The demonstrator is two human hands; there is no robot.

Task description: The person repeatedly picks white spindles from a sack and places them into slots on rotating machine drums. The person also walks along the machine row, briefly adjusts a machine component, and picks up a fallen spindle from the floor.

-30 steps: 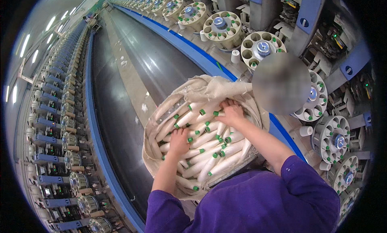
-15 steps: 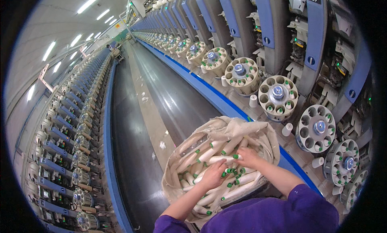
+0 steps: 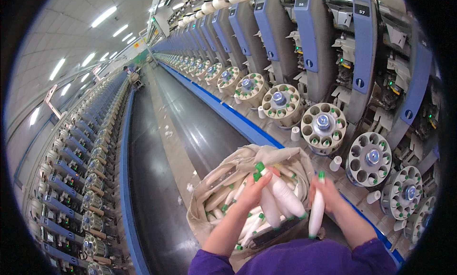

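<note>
My left hand (image 3: 251, 193) is closed around the green-tipped ends of a few white yarn bobbins (image 3: 286, 195), which fan out toward the right above the basket. In my right hand (image 3: 327, 193) is a single white yarn bobbin (image 3: 316, 215), held nearly upright with its green tip up, just beyond the basket's right side. Below both hands stands the cloth-lined basket (image 3: 196, 209), its beige fabric folded over the rim. Many more white bobbins (image 3: 230, 195) with green ends lie in it at mixed angles. Some right-hand fingers are hidden and blurred.
Along the right runs a winding machine with blue-fronted units (image 3: 308, 30). Round bobbin magazines (image 3: 323, 128) line its front, partly filled, above a blue rail (image 3: 259, 133). A second machine row (image 3: 66, 175) flanks the aisle's left. White fluff (image 3: 190, 186) lies on the dark floor.
Both hands have risen out of the basket with bobbins in them. They have spread apart, the right one moving to the basket's right edge. The view has shifted slightly.
</note>
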